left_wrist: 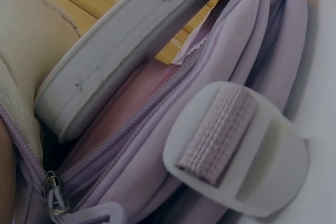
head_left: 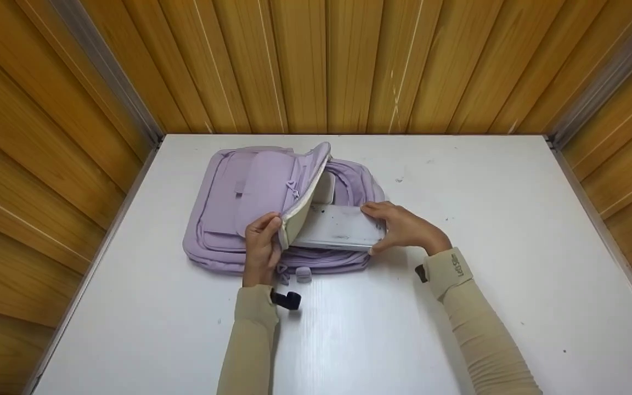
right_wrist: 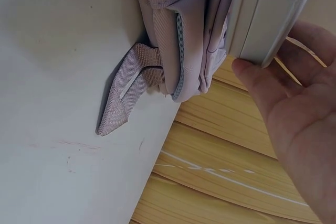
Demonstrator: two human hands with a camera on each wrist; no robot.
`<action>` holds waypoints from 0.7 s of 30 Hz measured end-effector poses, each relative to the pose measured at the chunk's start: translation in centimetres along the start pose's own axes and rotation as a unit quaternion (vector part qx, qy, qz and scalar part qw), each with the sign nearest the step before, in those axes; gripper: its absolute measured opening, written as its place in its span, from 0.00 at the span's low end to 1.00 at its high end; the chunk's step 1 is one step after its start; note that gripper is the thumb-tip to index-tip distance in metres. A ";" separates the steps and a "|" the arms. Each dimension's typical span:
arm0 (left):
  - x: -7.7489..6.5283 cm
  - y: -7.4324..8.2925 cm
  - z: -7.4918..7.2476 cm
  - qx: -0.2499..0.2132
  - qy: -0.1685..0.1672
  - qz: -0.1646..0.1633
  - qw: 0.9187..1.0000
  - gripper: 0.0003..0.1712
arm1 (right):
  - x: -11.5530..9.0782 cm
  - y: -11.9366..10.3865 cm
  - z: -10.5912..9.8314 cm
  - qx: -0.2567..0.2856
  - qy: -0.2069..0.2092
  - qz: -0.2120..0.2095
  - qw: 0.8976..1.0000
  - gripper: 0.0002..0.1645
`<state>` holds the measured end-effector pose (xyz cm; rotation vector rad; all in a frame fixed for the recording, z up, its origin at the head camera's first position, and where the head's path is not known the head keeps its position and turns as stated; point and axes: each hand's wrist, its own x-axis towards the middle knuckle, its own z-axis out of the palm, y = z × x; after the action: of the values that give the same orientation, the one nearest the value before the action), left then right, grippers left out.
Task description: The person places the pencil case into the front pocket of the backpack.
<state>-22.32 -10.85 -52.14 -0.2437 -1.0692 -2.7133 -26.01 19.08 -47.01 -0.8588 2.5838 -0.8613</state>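
A lilac backpack (head_left: 264,192) lies on a white table, its main compartment unzipped. The left hand (head_left: 263,244) pinches the edge of the raised front flap (head_left: 299,219), whose lining is cream. A flat whitish case (head_left: 343,225), scuffed on top, sits partly inside the opening. By its outer end the right hand (head_left: 406,227) grips it, thumb on the near corner and fingers on the far one. In the left wrist view the case's side (left_wrist: 121,51) slants over the zipper (left_wrist: 142,103). The right wrist view shows the thumb touching the case's end (right_wrist: 268,19). The case's inner end is hidden.
Another white item (head_left: 324,188) shows deeper in the backpack. A pale strap buckle (head_left: 303,274) rests at the near side, and a webbing loop (right_wrist: 128,87) sticks out from the bag's end. Wood-patterned walls (head_left: 349,66) border the table (head_left: 513,247) behind and at both sides.
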 end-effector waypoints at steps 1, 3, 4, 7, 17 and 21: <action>0.0 0.0 0.0 -0.004 -0.004 0.000 1.000 0.04 | 0.1 0.0 0.0 0.000 0.000 0.000 1.000 0.59; 0.0 0.1 0.0 -0.010 -0.011 0.001 1.000 0.04 | 0.2 0.1 0.1 0.001 0.001 -0.001 1.000 0.59; 0.0 0.1 0.1 -0.010 -0.011 0.002 1.000 0.05 | 0.2 0.1 0.1 0.002 0.002 -0.002 1.000 0.59; 0.0 0.1 0.1 -0.009 -0.008 0.002 1.000 0.05 | 0.3 0.2 0.2 0.002 0.004 -0.005 1.000 0.59; -0.1 0.0 0.4 -0.008 0.000 0.007 1.000 0.04 | 0.5 0.0 0.4 0.002 0.004 0.001 1.000 0.59; -0.2 0.1 0.4 -0.003 -0.011 0.013 1.000 0.05 | 0.7 -0.2 0.5 -0.002 0.008 -0.005 1.000 0.59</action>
<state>-22.12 -10.60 -51.85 -0.2856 -1.0555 -2.6986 -26.20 18.28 -47.35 -0.8708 2.5982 -0.8685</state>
